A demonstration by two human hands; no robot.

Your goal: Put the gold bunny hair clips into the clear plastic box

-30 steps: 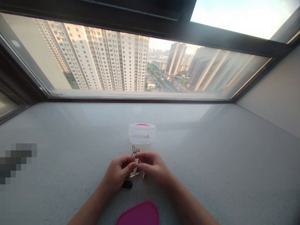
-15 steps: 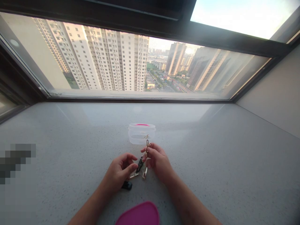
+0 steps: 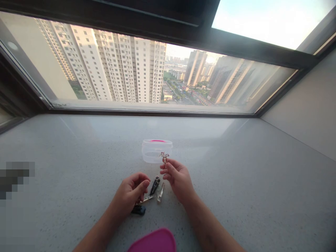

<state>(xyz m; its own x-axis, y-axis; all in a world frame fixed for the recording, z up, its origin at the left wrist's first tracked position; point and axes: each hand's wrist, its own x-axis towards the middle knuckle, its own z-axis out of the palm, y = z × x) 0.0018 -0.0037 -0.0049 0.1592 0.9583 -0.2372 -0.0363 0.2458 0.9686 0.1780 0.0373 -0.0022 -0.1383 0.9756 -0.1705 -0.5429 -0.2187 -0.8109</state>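
Note:
My right hand point(image 3: 180, 178) pinches a rose-gold wire piece point(image 3: 165, 159) with looped ends like rabbit ears, held up in front of a clear plastic box point(image 3: 149, 154). My left hand point(image 3: 133, 190) hovers lower left, its fingers loosely curled and nothing visible in them. Between the hands lie a black piece with silver-rimmed ends point(image 3: 155, 186) and a slim silver metal piece point(image 3: 161, 193). A thin gold-toned bar point(image 3: 147, 200) lies partly behind my left fingers. Beside that hand rests a dark rounded object point(image 3: 139, 210), partly hidden.
A pink lid-like piece point(image 3: 154, 241) lies at the near edge of view. The speckled grey sill point(image 3: 223, 175) runs back to a dark-framed window point(image 3: 157, 112). A wall point(image 3: 309, 105) stands at the right. Something at the far left is blurred out by pixelation.
My right hand has raised the rose-gold wire piece slightly, so its loops now show against the box. My left hand has drawn a little left, away from the small items.

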